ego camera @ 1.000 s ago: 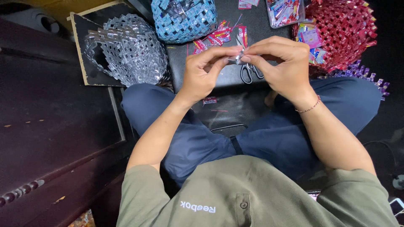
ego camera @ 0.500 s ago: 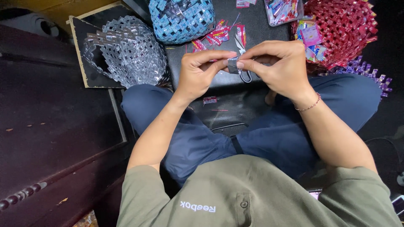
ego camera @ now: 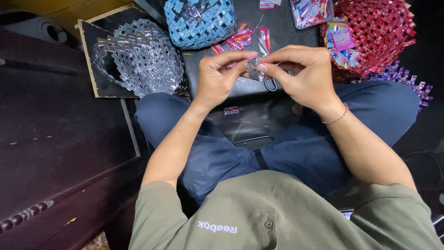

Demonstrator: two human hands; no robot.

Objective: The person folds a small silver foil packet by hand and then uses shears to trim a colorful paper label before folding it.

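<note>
I sit cross-legged in blue trousers. My left hand (ego camera: 221,76) and my right hand (ego camera: 301,75) meet in front of me, both pinching a small folded silver wrapper piece (ego camera: 253,68) between thumbs and forefingers. Scissors (ego camera: 270,83) lie on the black surface (ego camera: 282,28) just beneath my right hand, partly hidden by it. Red wrapper strips (ego camera: 240,38) lie scattered just beyond my hands.
A silver woven basket (ego camera: 138,58) rests on a dark board at the left. A blue woven basket (ego camera: 200,21) stands at the top middle, a red woven basket (ego camera: 377,32) with coloured wrappers at the top right. A purple woven chain (ego camera: 409,83) lies right. Dark wooden furniture (ego camera: 55,139) fills the left.
My hands have stayed together above my lap, working the small silver piece; my fingers have shifted slightly on it and the view has dropped a little.
</note>
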